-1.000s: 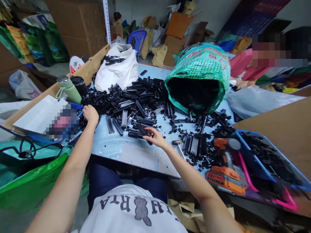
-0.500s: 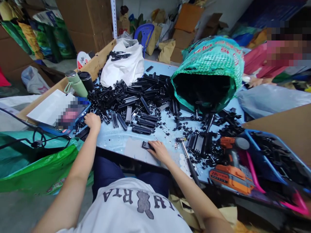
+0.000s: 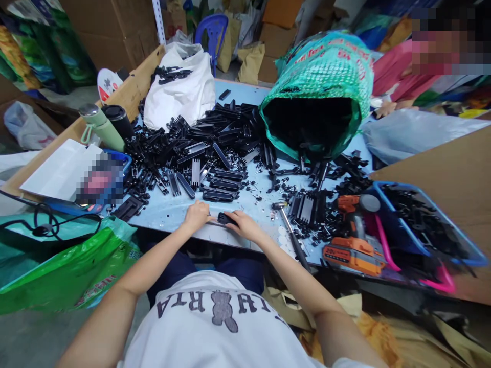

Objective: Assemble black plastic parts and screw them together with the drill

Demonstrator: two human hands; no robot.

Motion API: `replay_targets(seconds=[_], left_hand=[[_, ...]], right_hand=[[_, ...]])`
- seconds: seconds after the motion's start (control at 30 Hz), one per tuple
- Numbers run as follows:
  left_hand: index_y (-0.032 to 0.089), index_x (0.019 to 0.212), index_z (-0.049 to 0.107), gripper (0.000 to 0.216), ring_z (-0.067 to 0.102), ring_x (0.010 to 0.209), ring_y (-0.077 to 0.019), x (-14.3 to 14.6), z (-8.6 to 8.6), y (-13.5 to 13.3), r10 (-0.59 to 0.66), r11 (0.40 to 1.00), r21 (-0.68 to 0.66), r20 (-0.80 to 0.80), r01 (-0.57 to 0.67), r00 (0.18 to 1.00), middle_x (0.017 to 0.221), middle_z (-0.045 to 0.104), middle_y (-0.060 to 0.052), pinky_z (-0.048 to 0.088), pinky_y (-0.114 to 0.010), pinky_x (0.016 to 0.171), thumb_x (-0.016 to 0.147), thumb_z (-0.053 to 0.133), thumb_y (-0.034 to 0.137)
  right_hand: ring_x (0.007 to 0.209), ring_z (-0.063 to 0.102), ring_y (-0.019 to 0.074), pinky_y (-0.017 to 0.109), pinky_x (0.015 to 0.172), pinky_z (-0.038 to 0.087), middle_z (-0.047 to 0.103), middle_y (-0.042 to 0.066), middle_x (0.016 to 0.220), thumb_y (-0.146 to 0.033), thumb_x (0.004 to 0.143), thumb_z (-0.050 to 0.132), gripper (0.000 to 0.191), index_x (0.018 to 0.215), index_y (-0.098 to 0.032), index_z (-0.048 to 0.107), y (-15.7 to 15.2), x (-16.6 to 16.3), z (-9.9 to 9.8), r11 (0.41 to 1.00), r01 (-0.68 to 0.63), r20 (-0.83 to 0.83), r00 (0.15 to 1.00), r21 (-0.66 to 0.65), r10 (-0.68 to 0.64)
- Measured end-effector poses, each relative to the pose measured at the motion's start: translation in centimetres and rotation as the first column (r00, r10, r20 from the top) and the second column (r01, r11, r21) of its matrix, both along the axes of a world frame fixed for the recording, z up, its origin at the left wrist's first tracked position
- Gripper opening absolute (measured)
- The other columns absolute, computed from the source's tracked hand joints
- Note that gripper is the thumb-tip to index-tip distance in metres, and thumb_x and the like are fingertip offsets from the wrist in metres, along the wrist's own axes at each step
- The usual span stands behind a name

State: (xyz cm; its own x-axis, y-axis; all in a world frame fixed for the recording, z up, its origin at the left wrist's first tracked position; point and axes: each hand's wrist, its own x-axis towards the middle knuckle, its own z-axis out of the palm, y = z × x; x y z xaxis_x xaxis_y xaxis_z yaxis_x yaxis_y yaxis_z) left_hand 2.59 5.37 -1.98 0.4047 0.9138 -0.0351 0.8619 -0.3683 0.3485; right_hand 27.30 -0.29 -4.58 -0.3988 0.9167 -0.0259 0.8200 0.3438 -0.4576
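Partly hidden, a black part [image 3: 223, 219] gripped by your right hand [image 3: 245, 226], left of the hammer [image 3: 293, 235], your left hand [image 3: 197, 215] farther left, curled, its hold impossible to tell

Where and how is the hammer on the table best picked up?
I'd grip the hammer by its dark handle, coming from the near side with the right hand, once that lets go of the black part: the handle slants toward the person, while the head lies farther off.
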Motion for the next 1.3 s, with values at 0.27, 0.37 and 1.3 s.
replay_targets(seconds=[0.27,0.37,1.3], left_hand=[[0.014,0.116,0.051,0.036,0.052,0.103,-0.0222,0.5,-2.8,-1.4,-0.184,0.983,0.003,0.117,0.185,0.976,0.11,0.055,-0.013,0.042,-0.037,0.089,0.089,0.042,0.035],[0.016,0.128,0.043,0.04,0.053,0.101,-0.0196,1.1,-2.3,-1.9,-0.177,0.978,-0.034,0.37,0.204,0.912,0.117,0.052,-0.012,0.044,-0.034,0.087,0.091,0.035,0.03],[0.017,0.126,0.05,0.038,0.055,0.09,-0.0138,5.5,3.2,-3.2,-0.162,0.986,0.153,0.717,0.073,0.678,0.099,0.059,-0.008,0.045,-0.028,0.081,0.09,0.042,0.026]], right_hand=[[0.1,0.05,0.0215,0.039,0.09,0.041,0.054,0.011,0.108,-0.043,0.092,0.037,0.047,0.132,-0.02,0.045,-0.5,-1.1,-0.6,0.993,0.119,-0.182,0.976,-0.003,-0.117],[0.078,0.058,0.0149,0.032,0.074,0.049,0.055,0.009,0.105,-0.048,0.091,0.035,0.053,0.137,-0.021,0.038,0.0,-2.7,-0.3,0.932,0.191,-0.552,0.762,-0.309,-0.339],[0.074,0.052,0.0106,0.027,0.071,0.05,0.056,0.005,0.089,-0.034,0.089,0.049,0.049,0.136,-0.023,0.041,0.5,-1.1,5.4,0.989,0.03,-0.61,0.79,0.147,0.066]])
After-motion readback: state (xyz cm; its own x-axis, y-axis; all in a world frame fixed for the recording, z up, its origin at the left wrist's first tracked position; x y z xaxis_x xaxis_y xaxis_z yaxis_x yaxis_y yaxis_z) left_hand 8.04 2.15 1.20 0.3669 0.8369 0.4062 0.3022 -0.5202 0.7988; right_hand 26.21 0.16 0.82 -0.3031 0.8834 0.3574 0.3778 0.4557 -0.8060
